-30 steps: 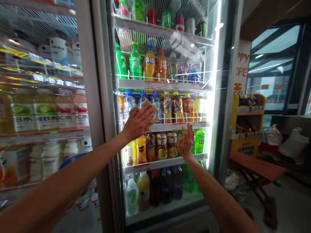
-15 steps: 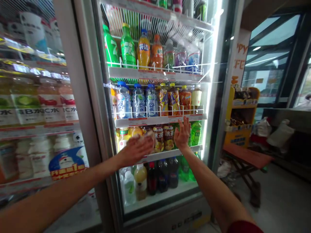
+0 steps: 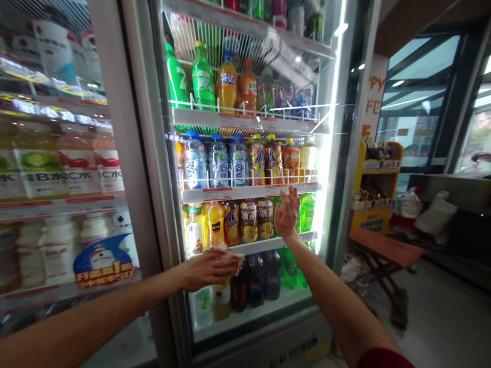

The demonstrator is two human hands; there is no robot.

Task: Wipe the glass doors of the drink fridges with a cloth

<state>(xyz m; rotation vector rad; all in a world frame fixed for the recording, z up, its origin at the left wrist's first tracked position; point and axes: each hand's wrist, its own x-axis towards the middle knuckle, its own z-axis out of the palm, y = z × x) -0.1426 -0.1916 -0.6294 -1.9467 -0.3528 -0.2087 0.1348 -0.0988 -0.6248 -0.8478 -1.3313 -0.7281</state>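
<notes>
My left hand (image 3: 209,267) presses a crumpled light cloth (image 3: 230,254) flat against the glass door (image 3: 326,153) of a lit drinks fridge, at the height of the shelf above the bottom row of dark bottles (image 3: 263,273). My right hand (image 3: 287,213) lies flat on the same glass further right, fingers spread and pointing up, in front of a green bottle (image 3: 307,209) and brown tea bottles (image 3: 248,221).
Shelves of soda and water bottles (image 3: 218,161) fill the fridge. A second glass-door fridge (image 3: 57,168) stands to the left. On the right are a yellow snack rack (image 3: 378,179), a red folding bench (image 3: 385,248) and white bags (image 3: 435,214) on the floor.
My left hand has slid the cloth down the glass from the second shelf level to just above the bottom row. The right hand has stayed flat on the door.
</notes>
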